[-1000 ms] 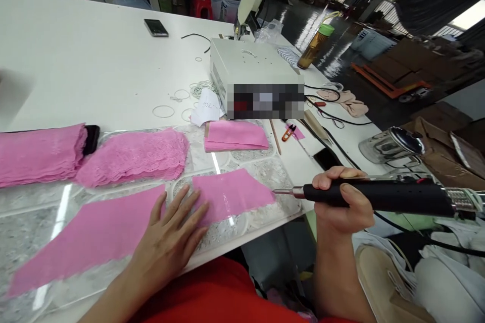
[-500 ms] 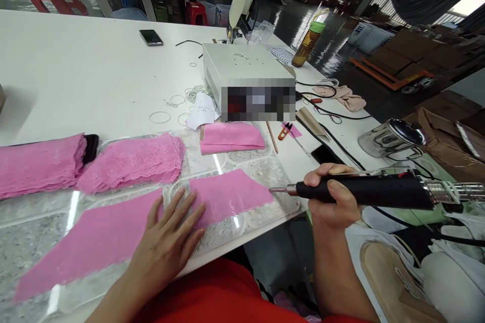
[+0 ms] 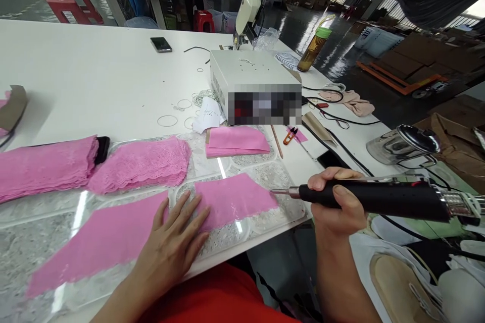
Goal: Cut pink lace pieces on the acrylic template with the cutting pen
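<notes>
My left hand (image 3: pixel 172 239) lies flat, fingers spread, pressing a pink fabric strip (image 3: pixel 235 199) onto a clear plate (image 3: pixel 265 222) laid over white lace. A longer pink strip (image 3: pixel 94 242) lies to the left of the hand. My right hand (image 3: pixel 337 202) is wrapped round the black handle of a cutting tool (image 3: pixel 379 198). The tool's metal tip (image 3: pixel 278 192) touches the right edge of the pink strip.
Two stacks of pink lace (image 3: pixel 142 161) (image 3: pixel 45 166) and a pink folded pile (image 3: pixel 237 140) lie behind. A white control box (image 3: pixel 253 86), small scissors (image 3: pixel 290 135), a phone (image 3: pixel 160 44), a bottle (image 3: pixel 312 48), a steel kettle (image 3: pixel 401 144) and cables stand on the white table (image 3: pixel 94 81).
Only the camera view has shifted a little. Both hands and the tool keep their places on the pink strip.
</notes>
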`<state>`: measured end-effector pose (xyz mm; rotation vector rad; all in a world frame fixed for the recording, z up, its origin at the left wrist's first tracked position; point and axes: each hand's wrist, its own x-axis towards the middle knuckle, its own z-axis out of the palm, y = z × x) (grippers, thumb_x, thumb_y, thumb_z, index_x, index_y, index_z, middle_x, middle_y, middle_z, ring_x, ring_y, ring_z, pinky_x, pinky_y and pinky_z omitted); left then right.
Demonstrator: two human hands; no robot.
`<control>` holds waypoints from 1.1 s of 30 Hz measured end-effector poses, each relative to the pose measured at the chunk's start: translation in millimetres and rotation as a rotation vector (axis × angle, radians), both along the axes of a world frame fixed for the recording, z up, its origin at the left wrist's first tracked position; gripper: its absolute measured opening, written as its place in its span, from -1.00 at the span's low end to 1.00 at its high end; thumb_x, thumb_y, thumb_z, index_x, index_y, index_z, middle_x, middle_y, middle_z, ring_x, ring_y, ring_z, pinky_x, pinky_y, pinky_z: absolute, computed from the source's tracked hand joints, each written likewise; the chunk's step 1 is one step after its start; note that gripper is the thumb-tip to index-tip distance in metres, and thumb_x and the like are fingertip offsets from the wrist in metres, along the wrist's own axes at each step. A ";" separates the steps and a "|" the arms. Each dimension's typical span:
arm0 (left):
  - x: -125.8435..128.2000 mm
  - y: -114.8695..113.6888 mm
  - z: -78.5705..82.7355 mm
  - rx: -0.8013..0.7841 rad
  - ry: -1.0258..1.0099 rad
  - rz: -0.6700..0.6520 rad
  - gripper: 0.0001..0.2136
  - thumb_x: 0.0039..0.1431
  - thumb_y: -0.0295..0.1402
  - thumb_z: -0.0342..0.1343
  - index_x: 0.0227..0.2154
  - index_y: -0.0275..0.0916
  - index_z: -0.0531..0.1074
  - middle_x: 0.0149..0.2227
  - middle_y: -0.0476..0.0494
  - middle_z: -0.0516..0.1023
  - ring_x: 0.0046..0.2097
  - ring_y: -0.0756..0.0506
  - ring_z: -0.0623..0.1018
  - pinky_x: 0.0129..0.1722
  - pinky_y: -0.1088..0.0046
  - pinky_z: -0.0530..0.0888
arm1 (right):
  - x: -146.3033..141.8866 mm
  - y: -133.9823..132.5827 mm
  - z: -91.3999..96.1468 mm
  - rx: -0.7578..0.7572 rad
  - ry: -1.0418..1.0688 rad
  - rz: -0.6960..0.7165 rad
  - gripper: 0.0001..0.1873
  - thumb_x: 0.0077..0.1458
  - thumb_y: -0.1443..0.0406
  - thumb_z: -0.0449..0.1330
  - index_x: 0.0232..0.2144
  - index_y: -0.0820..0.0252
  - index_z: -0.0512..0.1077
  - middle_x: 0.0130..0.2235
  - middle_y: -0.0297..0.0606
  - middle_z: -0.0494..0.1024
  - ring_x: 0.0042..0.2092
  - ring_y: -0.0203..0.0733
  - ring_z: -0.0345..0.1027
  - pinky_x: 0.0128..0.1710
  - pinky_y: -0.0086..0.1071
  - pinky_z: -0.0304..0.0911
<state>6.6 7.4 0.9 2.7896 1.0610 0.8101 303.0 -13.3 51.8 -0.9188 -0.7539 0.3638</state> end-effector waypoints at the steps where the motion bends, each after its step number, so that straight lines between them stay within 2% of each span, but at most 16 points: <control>1: 0.1 -0.1 0.2 -0.001 0.001 0.003 -0.70 0.30 -0.35 -0.01 0.06 -0.20 0.41 0.18 -0.25 0.38 0.30 -0.27 0.22 0.29 0.02 0.02 | -1.3 2.0 -0.2 0.000 0.003 0.006 -0.84 -0.21 0.29 0.18 -0.46 0.19 0.32 -0.46 -0.38 0.36 -0.56 -0.38 0.25 -0.57 -0.38 0.25; 9: -0.8 0.1 0.2 0.002 0.021 0.005 -0.68 0.29 -0.34 0.00 0.07 -0.18 0.40 0.18 -0.24 0.39 0.31 -0.26 0.21 0.31 0.03 0.01 | -10.7 14.2 -1.4 0.009 -0.005 0.054 -0.86 -0.20 0.31 0.18 -0.46 0.17 0.35 -0.47 -0.39 0.40 -0.57 -0.35 0.27 -0.58 -0.37 0.26; 21: -1.1 -0.4 -0.7 0.019 0.016 0.012 -0.70 0.30 -0.34 0.00 0.06 -0.19 0.42 0.17 -0.23 0.39 0.30 -0.26 0.22 0.31 0.05 -0.01 | -12.5 17.0 -0.5 0.016 -0.057 0.106 -0.88 -0.18 0.34 0.20 -0.48 0.18 0.34 -0.47 -0.39 0.40 -0.57 -0.34 0.29 -0.58 -0.36 0.28; 33: -1.4 -2.1 -0.9 0.018 0.034 0.027 -0.70 0.29 -0.33 0.01 0.05 -0.18 0.42 0.17 -0.21 0.40 0.30 -0.26 0.21 0.30 0.03 0.02 | -22.8 32.9 -4.5 0.048 -0.016 0.122 -0.86 -0.19 0.35 0.17 -0.44 0.18 0.36 -0.45 -0.39 0.41 -0.55 -0.34 0.29 -0.54 -0.36 0.26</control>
